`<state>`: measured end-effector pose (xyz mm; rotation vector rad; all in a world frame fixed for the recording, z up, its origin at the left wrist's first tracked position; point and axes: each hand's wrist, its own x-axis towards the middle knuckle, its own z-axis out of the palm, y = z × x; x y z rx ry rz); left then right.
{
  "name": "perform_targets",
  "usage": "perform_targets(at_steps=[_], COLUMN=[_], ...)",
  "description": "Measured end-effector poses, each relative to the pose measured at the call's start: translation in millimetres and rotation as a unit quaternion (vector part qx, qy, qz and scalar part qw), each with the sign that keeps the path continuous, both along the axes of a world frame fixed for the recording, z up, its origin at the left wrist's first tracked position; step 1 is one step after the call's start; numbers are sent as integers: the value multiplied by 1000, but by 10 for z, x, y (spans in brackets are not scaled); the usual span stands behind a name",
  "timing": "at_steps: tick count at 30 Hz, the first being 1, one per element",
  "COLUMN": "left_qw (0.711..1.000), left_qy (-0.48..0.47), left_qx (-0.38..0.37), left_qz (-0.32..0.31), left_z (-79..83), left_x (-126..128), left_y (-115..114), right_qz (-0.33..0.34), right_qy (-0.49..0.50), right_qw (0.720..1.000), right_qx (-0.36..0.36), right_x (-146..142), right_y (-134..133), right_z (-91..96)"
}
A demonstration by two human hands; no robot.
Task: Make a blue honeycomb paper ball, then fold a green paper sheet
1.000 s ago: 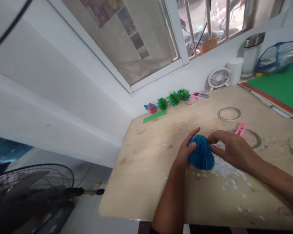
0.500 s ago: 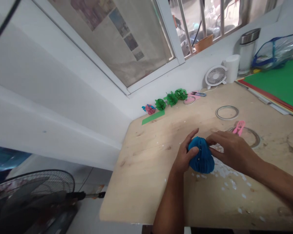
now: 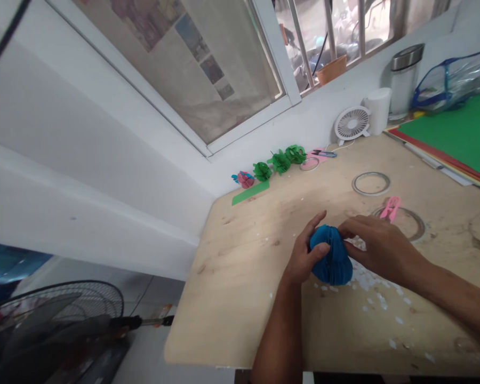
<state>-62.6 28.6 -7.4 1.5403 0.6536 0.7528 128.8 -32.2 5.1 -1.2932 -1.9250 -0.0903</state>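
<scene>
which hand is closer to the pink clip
The right hand: it is just on the near side of the pink clip. The left hand is farther off, to the clip's left, beyond the blue paper.

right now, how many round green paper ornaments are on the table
3: one round green paper ornament beside the pink-and-blue ornament, one in the middle, one beside the pink sheet

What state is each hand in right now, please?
Left hand: holding the rounded blue layered-paper piece.
Right hand: at the piece's upper right edge; whether it pinches the paper cannot be told.
</scene>
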Motion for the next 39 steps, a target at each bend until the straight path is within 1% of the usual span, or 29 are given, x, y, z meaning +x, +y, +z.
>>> perform_targets(at_steps=[8, 12, 17, 22, 26, 32, 39], left_qw=[1000, 997, 991, 991, 991, 991, 996], left_qy=[-15, -50, -102, -91, -90, -83, -61], left_qx=[-22, -56, -90, -95, -101, -101, -63], left_qz=[0, 3, 1, 11, 18, 7, 6], left_z=[7, 9, 7, 52, 89, 74, 69], left_x=[-2, 7, 21, 26, 31, 36, 28], left_y=[3, -10, -16, -25, -45, -64, -67], right_qz=[-8, -10, 11, 32, 44, 29, 23], right_qy=[8, 36, 52, 52, 31, 5, -29], right_qw=[999, 999, 998, 997, 998, 998, 997], right_qx=[32, 35, 42, 37, 45, 48, 72], right_x=[-41, -26, -3, -1, -5, -9, -19], right_y=[-3, -2, -10, -21, -18, -19, -13], right_z=[31, 42, 42, 39, 43, 63, 89])
